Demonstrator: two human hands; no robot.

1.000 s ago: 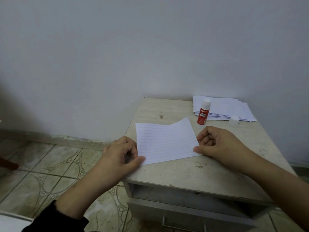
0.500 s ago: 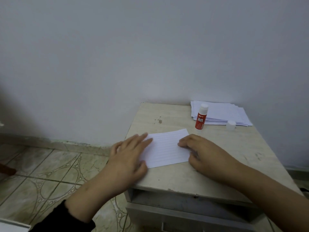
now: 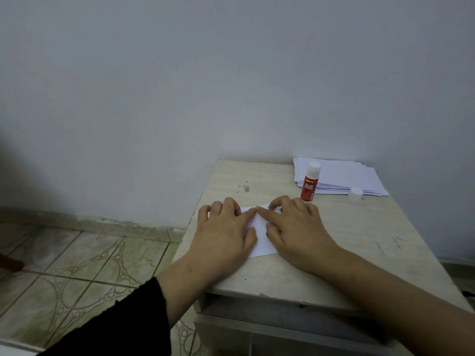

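- The folded sheet (image 3: 262,236) is pinned to the bench (image 3: 334,242) under both hands and mostly hidden; its long axis is judged to run left to right.
- The left hand (image 3: 226,227) and right hand (image 3: 295,224) are pressed on it open, with forefingers meeting at its far edge and neither nearer.
- The bench's left edge is close by; free room is found rightward, short of the glue stick (image 3: 309,182).

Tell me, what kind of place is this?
Probably a plain room in a home: a small worn table against a bare wall, patterned floor tiles, a glue stick and paper stack.
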